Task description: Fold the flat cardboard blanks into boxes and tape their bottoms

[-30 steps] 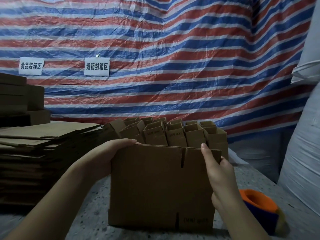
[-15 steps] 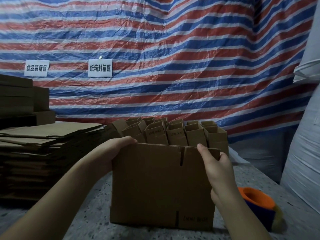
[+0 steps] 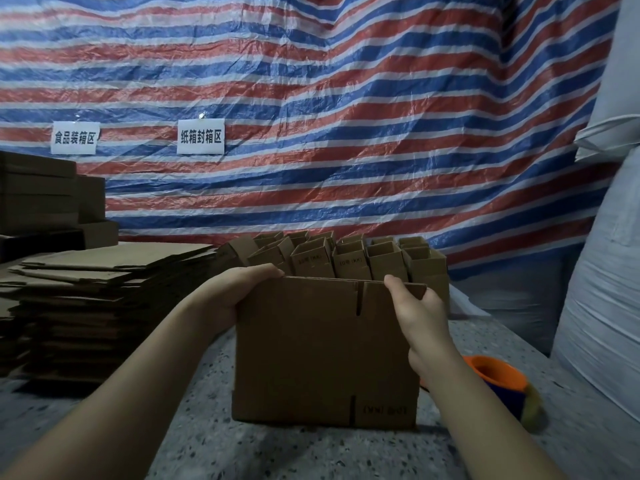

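A: Status on the cardboard blank (image 3: 325, 351)?

B: Standing on edge on the speckled table (image 3: 214, 441), near side facing the camera, still flat. Left hand (image 3: 239, 289) curls over the top left corner. Right hand (image 3: 420, 313) pinches the top edge to the right of the slot, thumb on the near face, the other fingers out of sight behind the card.

A: Handling?

B: My read: light, thin corrugated. Stiff across the panels, hinges easily at the scored creases. Flaps beyond the slots will flop. Dry matte surface, so slip is unlikely; crushing a corner or tearing at a slot is the likelier fault.

A: Where to hold?

B: Top edge at opposite corners, as now, then push the corners toward each other to pop it square. Avoid gripping mid-panel, it would bow.

A: Counts?

B: One blank in hand. One stack of flat blanks (image 3: 104, 292) to the left, too many layers to count. Folded boxes (image 3: 349, 261) behind the blank, about a dozen open tops visible, some hidden, exact number unclear. One orange and blue tape dispenser (image 3: 502, 386) by the right forearm, partly hidden. Two white signs (image 3: 200, 136) on the striped tarp (image 3: 381, 116). More boxes (image 3: 38, 192) stacked far left, too dark to count.
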Tool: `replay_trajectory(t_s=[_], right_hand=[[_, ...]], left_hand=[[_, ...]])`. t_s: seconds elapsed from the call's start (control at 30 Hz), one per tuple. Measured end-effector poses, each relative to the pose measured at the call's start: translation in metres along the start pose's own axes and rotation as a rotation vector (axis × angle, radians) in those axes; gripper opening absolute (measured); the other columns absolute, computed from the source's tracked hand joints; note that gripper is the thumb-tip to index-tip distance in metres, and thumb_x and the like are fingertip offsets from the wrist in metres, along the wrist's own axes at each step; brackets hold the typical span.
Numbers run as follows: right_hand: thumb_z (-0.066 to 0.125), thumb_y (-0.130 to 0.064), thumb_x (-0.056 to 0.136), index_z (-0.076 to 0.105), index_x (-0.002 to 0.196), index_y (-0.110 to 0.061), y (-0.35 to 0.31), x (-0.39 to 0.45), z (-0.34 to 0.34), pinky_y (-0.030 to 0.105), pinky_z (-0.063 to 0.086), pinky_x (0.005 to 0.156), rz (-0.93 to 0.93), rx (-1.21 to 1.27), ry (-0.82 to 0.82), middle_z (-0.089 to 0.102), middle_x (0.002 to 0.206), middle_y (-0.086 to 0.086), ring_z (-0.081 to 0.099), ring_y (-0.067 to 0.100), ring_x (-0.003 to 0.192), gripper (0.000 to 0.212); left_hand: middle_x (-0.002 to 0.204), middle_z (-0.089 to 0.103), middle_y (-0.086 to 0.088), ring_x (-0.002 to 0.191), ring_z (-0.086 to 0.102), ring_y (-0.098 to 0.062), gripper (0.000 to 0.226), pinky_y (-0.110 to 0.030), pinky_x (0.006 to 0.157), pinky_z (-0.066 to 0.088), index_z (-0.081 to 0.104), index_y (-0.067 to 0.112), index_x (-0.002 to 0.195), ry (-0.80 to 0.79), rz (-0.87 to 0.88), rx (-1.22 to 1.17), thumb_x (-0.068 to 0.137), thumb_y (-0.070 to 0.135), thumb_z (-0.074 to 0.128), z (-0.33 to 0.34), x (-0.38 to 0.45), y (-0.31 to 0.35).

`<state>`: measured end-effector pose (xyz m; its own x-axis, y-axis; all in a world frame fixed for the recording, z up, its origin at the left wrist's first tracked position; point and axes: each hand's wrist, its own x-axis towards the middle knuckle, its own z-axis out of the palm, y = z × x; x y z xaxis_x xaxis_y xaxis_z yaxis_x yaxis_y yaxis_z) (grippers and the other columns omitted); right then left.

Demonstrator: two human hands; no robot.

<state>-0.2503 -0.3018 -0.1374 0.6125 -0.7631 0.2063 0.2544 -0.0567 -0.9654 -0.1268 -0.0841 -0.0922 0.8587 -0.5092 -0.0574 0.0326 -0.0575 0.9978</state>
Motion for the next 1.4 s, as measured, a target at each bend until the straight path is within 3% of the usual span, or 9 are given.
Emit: replay_trajectory(t_s=[0.13,0.4,0.5,0.6,0.73,0.93,1.13,1.27,1.4], right_hand=[[0.066,-0.054,0.09,0.032,0.154,-0.018,0.0,0.0,0.001,0.058,0.041,0.111,-0.004,-0.028,0.026,0.044,0.153,0.01,0.044,0.034,0.138,0.082],[0.066,-0.051,0.089,0.041,0.148,-0.016,0.002,0.008,-0.003,0.059,0.048,0.103,0.035,-0.063,-0.005,0.055,0.143,0.013,0.054,0.035,0.129,0.073],[0.066,-0.046,0.091,0.058,0.127,-0.016,0.001,0.01,-0.01,0.042,0.06,0.072,0.037,-0.062,-0.06,0.071,0.113,0.013,0.071,0.024,0.096,0.047],[0.064,-0.044,0.092,0.063,0.108,-0.017,0.0,0.011,-0.017,0.031,0.051,0.058,0.024,-0.061,-0.118,0.074,0.095,0.01,0.071,0.021,0.081,0.031],[0.063,-0.043,0.093,0.065,0.107,-0.018,-0.001,0.013,-0.026,0.033,0.049,0.061,0.008,-0.05,-0.197,0.074,0.082,0.001,0.07,0.021,0.083,0.029],[0.058,-0.044,0.095,0.064,0.121,-0.016,-0.001,0.016,-0.039,0.046,0.053,0.092,0.006,-0.068,-0.324,0.073,0.11,0.013,0.067,0.029,0.108,0.038],[0.051,-0.038,0.099,0.061,0.125,-0.005,-0.004,0.015,-0.046,0.058,0.042,0.109,0.001,-0.077,-0.396,0.068,0.119,0.024,0.063,0.035,0.115,0.043],[0.046,-0.039,0.1,0.061,0.126,-0.005,-0.005,0.014,-0.05,0.054,0.044,0.108,-0.016,-0.045,-0.45,0.068,0.117,0.023,0.063,0.035,0.116,0.046],[0.046,-0.042,0.095,0.063,0.12,-0.013,-0.001,0.012,-0.052,0.043,0.051,0.087,-0.057,0.043,-0.496,0.073,0.101,0.009,0.069,0.027,0.099,0.042]], left_hand=[[0.097,0.074,-0.02,0.089,0.07,-0.03,0.033,-0.037,0.078,0.056,0.07,0.004,0.108,0.03,-0.016,-0.003,0.086,0.028,0.072,0.002,-0.003,0.0],[0.099,0.074,-0.02,0.096,0.071,-0.033,0.034,-0.045,0.085,0.058,0.071,0.004,0.108,0.07,-0.052,-0.027,0.082,0.027,0.075,0.004,-0.005,0.002],[0.098,0.075,-0.018,0.094,0.072,-0.032,0.032,-0.042,0.078,0.058,0.07,0.006,0.11,0.062,-0.039,-0.034,0.086,0.027,0.073,0.005,-0.005,0.001],[0.098,0.076,-0.015,0.09,0.073,-0.028,0.024,-0.04,0.073,0.057,0.07,0.013,0.112,0.022,-0.047,-0.077,0.09,0.024,0.067,0.003,-0.006,0.001],[0.105,0.075,-0.014,0.081,0.074,-0.022,0.024,-0.037,0.067,0.059,0.074,0.018,0.113,-0.155,-0.096,-0.06,0.094,0.024,0.061,-0.007,-0.006,0.004],[0.128,0.066,-0.014,0.096,0.067,-0.02,0.037,-0.036,0.08,0.058,0.069,0.026,0.124,-0.484,-0.042,-0.042,0.087,0.026,0.065,-0.02,-0.005,0.003],[0.139,0.057,-0.016,0.104,0.059,-0.025,0.048,-0.038,0.082,0.052,0.06,0.029,0.134,-0.585,0.041,-0.2,0.086,0.032,0.058,-0.006,-0.003,-0.016],[0.129,0.062,-0.022,0.082,0.064,-0.021,0.046,-0.031,0.064,0.055,0.066,0.025,0.127,-0.455,0.115,-0.298,0.083,0.024,0.054,0.014,-0.008,-0.019],[0.121,0.07,-0.011,0.104,0.066,-0.032,0.038,-0.038,0.074,0.055,0.064,0.02,0.125,-0.226,0.18,-0.33,0.093,0.014,0.044,0.036,-0.016,-0.025]])
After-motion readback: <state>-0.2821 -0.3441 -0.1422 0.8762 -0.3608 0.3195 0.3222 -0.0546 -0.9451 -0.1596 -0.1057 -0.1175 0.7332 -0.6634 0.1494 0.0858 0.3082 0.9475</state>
